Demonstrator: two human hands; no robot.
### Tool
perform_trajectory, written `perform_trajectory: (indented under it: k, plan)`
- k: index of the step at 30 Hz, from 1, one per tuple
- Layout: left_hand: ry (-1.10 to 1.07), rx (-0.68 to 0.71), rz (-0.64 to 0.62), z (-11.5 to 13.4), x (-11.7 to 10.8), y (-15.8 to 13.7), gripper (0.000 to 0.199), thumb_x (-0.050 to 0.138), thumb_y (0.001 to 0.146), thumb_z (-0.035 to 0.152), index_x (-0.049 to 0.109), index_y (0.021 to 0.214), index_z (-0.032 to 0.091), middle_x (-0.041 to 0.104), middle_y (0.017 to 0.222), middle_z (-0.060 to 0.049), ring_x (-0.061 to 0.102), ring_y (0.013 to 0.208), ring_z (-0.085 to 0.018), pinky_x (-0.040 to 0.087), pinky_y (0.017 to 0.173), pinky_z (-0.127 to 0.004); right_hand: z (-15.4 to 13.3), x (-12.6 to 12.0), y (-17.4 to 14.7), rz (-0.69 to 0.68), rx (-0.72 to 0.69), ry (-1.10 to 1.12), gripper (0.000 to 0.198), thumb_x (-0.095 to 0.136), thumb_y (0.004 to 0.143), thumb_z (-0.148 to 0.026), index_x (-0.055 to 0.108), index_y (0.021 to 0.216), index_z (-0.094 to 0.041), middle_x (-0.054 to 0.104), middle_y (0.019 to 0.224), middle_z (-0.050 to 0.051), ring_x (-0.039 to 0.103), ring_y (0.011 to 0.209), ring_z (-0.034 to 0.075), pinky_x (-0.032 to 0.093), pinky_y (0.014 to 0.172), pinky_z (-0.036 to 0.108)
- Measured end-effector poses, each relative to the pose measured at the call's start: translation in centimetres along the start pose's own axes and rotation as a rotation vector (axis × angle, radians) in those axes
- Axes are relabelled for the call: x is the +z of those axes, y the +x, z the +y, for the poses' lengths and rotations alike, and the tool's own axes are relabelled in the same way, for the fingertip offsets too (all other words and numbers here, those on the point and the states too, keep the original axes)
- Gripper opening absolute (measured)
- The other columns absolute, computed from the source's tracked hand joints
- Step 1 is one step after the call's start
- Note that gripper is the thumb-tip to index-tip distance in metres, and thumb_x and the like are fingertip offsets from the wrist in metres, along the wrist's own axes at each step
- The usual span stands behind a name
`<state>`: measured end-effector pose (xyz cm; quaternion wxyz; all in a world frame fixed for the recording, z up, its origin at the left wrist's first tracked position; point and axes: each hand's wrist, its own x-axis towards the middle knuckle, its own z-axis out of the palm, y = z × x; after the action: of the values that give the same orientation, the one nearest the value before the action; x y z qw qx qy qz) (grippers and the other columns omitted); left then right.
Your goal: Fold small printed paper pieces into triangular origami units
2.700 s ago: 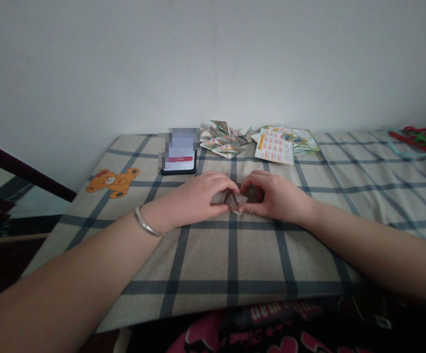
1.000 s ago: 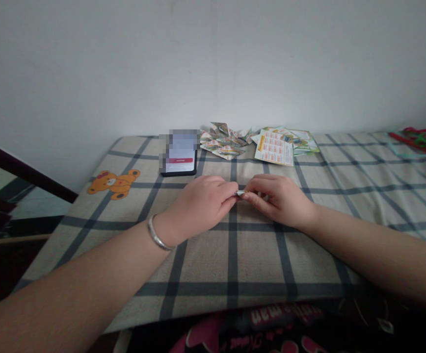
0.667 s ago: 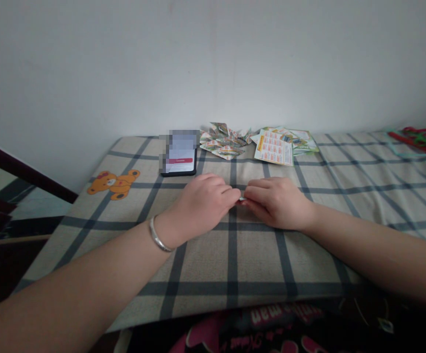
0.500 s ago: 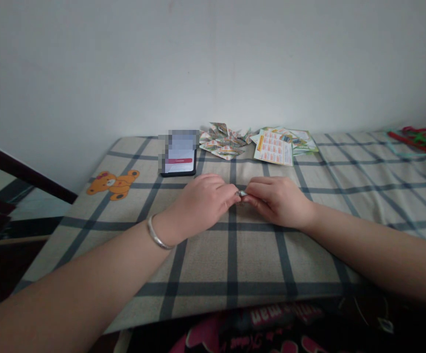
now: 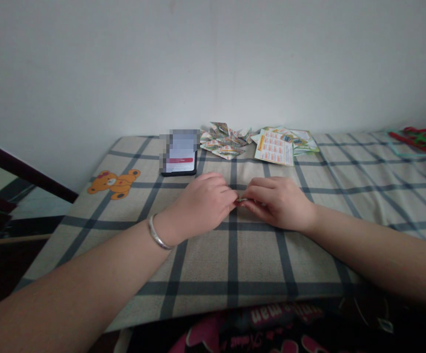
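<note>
Between my fingertips, over the middle of the checked tablecloth (image 5: 205,260), is a small piece of folded paper (image 5: 241,199); most of it is hidden by my fingers. My left hand (image 5: 207,203), with a silver bangle at the wrist, pinches its left end. From the other side my right hand (image 5: 277,202) pinches the right end between thumb and fingers. Beyond my hands, near the wall, lies a cluster of folded paper pieces (image 5: 222,143). To its right are several flat printed paper sheets (image 5: 275,147), overlapping one another.
A phone (image 5: 179,159) with a lit screen lies left of the folded pieces. On the cloth's left side is an orange bear cutout (image 5: 113,184). Red and green strips (image 5: 421,141) lie at the far right. A pale wall (image 5: 213,63) rises behind the table.
The small paper between my fingertips has tilted and shows less of its pale face. My hands have shifted only slightly and keep their pinch on it.
</note>
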<state>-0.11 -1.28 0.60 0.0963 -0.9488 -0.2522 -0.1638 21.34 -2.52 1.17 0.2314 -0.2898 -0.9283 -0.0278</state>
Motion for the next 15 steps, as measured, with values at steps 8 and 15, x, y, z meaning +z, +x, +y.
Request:
perform_trajectory:
  k: [8,15]
  plan:
    - [-0.017,0.004,-0.028,-0.17,0.02,0.12,0.018,0.058,0.089,0.029,0.065,0.077,0.017,0.062,0.078,-0.003,0.056,0.083,-0.021,0.047,0.086,-0.038,0.03,0.15,0.23,0.013,-0.074,-0.051,0.033,0.042,0.098,-0.033,0.064,0.082,-0.015,0.059,0.072,0.004,0.051,0.065,0.014,0.034,0.058,0.027]
    - [-0.019,-0.012,0.016,-0.20,-0.06,0.08,0.014,0.058,0.088,0.026,0.064,0.079,0.017,0.062,0.080,-0.003,0.056,0.083,-0.021,0.047,0.082,-0.037,0.07,0.29,-0.10,0.141,-0.032,0.096,0.020,0.053,0.094,-0.032,0.064,0.089,-0.017,0.064,0.091,0.007,0.059,0.078,0.015,0.045,0.066,0.027]
